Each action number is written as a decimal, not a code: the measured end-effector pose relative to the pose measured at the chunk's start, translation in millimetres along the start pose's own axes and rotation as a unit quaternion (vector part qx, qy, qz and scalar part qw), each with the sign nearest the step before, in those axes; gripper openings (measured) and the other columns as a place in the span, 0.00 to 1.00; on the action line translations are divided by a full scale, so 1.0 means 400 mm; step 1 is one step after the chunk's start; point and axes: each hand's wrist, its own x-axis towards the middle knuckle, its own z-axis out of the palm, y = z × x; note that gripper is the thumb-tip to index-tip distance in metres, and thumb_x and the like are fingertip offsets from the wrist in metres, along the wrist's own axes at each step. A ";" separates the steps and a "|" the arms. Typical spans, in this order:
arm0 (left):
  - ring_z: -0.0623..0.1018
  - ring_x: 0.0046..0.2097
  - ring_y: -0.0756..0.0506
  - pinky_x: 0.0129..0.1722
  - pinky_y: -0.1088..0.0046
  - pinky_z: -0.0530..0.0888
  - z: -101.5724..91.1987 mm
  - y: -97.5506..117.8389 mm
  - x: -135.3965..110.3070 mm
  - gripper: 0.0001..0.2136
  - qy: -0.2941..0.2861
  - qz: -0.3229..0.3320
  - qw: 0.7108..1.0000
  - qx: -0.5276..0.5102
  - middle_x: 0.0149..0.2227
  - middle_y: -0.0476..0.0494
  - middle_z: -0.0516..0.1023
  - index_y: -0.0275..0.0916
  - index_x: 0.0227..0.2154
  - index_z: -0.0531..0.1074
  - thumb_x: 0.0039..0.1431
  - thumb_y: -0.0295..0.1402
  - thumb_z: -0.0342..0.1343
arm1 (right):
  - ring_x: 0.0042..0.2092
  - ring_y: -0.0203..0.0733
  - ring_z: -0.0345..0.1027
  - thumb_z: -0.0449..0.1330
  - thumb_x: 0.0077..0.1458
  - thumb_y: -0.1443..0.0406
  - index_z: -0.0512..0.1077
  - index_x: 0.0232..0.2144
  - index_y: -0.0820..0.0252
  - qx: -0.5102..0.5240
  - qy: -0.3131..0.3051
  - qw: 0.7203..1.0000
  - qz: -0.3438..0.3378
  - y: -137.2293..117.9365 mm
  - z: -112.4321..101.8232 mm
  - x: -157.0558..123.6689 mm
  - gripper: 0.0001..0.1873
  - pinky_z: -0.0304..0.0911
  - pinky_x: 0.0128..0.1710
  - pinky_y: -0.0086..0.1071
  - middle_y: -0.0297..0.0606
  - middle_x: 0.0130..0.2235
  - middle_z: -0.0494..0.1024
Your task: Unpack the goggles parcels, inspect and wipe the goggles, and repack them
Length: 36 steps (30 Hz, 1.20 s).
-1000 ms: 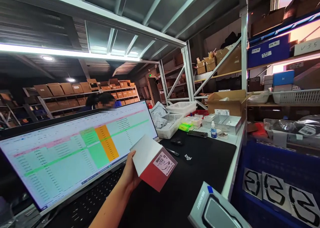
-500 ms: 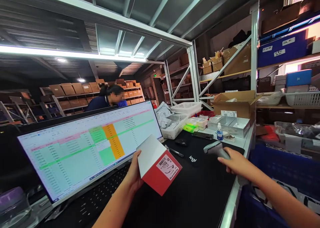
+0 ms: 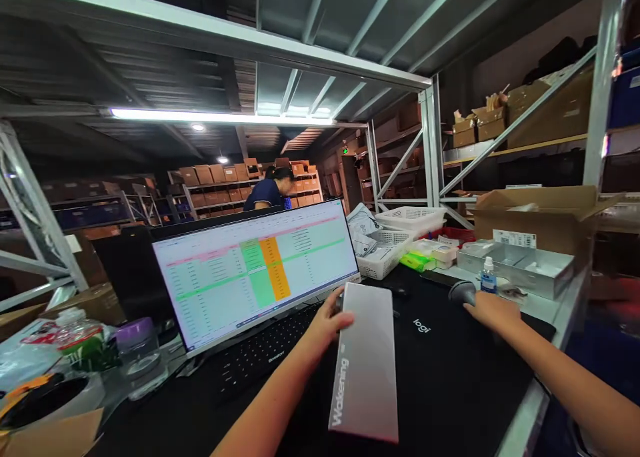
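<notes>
- Warehouse desk under steel shelving; a black desk mat (image 3: 450, 383) fills the centre and lower right of the frame.
- Left hand (image 3: 327, 323), centre: fingers curled over the upper left edge of a long pale box (image 3: 367, 370).
- Box is at lower centre, lengthwise over the mat, just right of the keyboard (image 3: 260, 353). Cannot tell whether it rests on the mat.
- Right hand (image 3: 493, 310), right of centre: fingers closed over a dark scanner (image 3: 461, 291).
- Lit monitor (image 3: 255, 270) at centre left.
</notes>
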 end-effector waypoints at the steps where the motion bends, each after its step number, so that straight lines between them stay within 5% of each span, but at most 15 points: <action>1: 0.78 0.47 0.37 0.46 0.61 0.74 0.007 0.011 -0.012 0.45 -0.011 0.019 0.999 0.035 0.48 0.39 0.77 0.42 0.65 0.60 0.42 0.40 0.69 | 0.38 0.65 0.77 0.62 0.52 0.57 0.78 0.34 0.59 -0.007 0.001 1.000 -0.003 -0.016 -0.010 -0.014 0.12 0.70 0.38 0.52 0.57 0.33 0.80; 4: 0.72 0.57 0.34 0.57 0.57 0.68 0.040 0.048 -0.066 0.43 -0.057 0.071 0.989 0.119 0.56 0.41 0.73 0.46 0.62 0.67 0.36 0.33 0.71 | 0.58 0.64 0.68 0.61 0.54 0.51 0.70 0.56 0.60 0.095 -0.066 0.990 -0.084 -0.104 -0.069 -0.098 0.30 0.63 0.56 0.54 0.57 0.55 0.74; 5: 0.70 0.59 0.33 0.61 0.56 0.65 0.055 0.058 -0.089 0.44 -0.078 0.091 0.982 0.147 0.58 0.43 0.71 0.48 0.61 0.69 0.35 0.32 0.72 | 0.61 0.59 0.65 0.59 0.57 0.48 0.63 0.62 0.59 0.189 -0.131 0.964 -0.131 -0.142 -0.098 -0.138 0.36 0.60 0.60 0.52 0.55 0.60 0.70; 7: 0.67 0.62 0.33 0.64 0.56 0.61 0.090 0.068 -0.138 0.48 -0.127 0.139 0.955 0.228 0.61 0.45 0.69 0.52 0.63 0.66 0.32 0.32 0.74 | 0.66 0.56 0.59 0.60 0.55 0.42 0.47 0.70 0.55 0.347 -0.288 0.867 -0.214 -0.220 -0.163 -0.228 0.50 0.59 0.62 0.49 0.52 0.67 0.60; 9: 0.68 0.62 0.34 0.64 0.55 0.63 0.127 0.062 -0.186 0.55 -0.151 0.193 0.913 0.328 0.63 0.43 0.67 0.53 0.68 0.55 0.33 0.35 0.74 | 0.69 0.58 0.51 0.69 0.45 0.42 0.38 0.72 0.54 0.372 -0.346 0.813 -0.285 -0.286 -0.228 -0.316 0.65 0.53 0.66 0.49 0.49 0.70 0.53; 13: 0.69 0.62 0.35 0.62 0.54 0.68 0.187 0.018 -0.245 0.62 -0.133 0.244 0.862 0.423 0.65 0.37 0.64 0.49 0.71 0.36 0.38 0.42 0.73 | 0.64 0.58 0.59 0.75 0.38 0.57 0.48 0.71 0.53 0.276 -0.297 0.845 -0.347 -0.347 -0.307 -0.441 0.63 0.56 0.64 0.45 0.47 0.65 0.60; 17: 0.68 0.63 0.32 0.61 0.52 0.69 0.220 0.016 -0.234 0.57 -0.164 0.226 0.845 0.456 0.64 0.31 0.63 0.43 0.70 0.46 0.40 0.47 0.73 | 0.53 0.51 0.68 0.74 0.33 0.63 0.56 0.67 0.52 0.266 -0.264 0.885 -0.278 -0.318 -0.306 -0.508 0.58 0.65 0.56 0.40 0.42 0.55 0.66; 20: 0.67 0.63 0.32 0.62 0.50 0.67 0.227 0.073 -0.217 0.41 -0.140 0.242 0.822 0.496 0.63 0.30 0.64 0.41 0.66 0.56 0.54 0.51 0.64 | 0.54 0.52 0.67 0.75 0.30 0.64 0.58 0.65 0.53 0.284 -0.257 0.901 -0.202 -0.271 -0.282 -0.547 0.58 0.64 0.57 0.41 0.41 0.56 0.65; 23: 0.71 0.61 0.35 0.62 0.51 0.68 0.205 0.143 -0.235 0.25 -0.041 0.252 0.786 0.563 0.60 0.34 0.69 0.42 0.60 0.66 0.63 0.46 0.56 | 0.57 0.52 0.64 0.74 0.32 0.63 0.57 0.65 0.53 0.317 -0.258 0.899 -0.157 -0.231 -0.260 -0.579 0.56 0.61 0.59 0.41 0.42 0.58 0.64; 26: 0.75 0.56 0.37 0.58 0.53 0.72 0.152 0.172 -0.290 0.22 0.028 0.218 0.752 0.621 0.56 0.38 0.72 0.43 0.56 0.70 0.62 0.45 0.55 | 0.60 0.53 0.62 0.74 0.32 0.63 0.58 0.64 0.54 0.344 -0.244 0.894 -0.152 -0.207 -0.243 -0.588 0.56 0.57 0.62 0.43 0.43 0.59 0.64; 29: 0.77 0.54 0.36 0.56 0.54 0.74 0.084 0.150 -0.352 0.22 0.054 0.165 0.730 0.661 0.54 0.38 0.74 0.43 0.54 0.72 0.62 0.48 0.54 | 0.60 0.53 0.61 0.74 0.31 0.64 0.59 0.63 0.56 0.370 -0.220 0.887 -0.166 -0.205 -0.213 -0.567 0.56 0.55 0.64 0.43 0.44 0.59 0.64; 36: 0.78 0.54 0.38 0.57 0.57 0.73 -0.087 0.033 -0.380 0.22 0.087 0.095 0.751 0.648 0.53 0.40 0.75 0.45 0.51 0.75 0.62 0.52 0.50 | 0.59 0.54 0.63 0.77 0.26 0.62 0.60 0.63 0.57 0.407 -0.243 0.842 -0.256 -0.276 -0.048 -0.494 0.59 0.56 0.63 0.45 0.45 0.58 0.67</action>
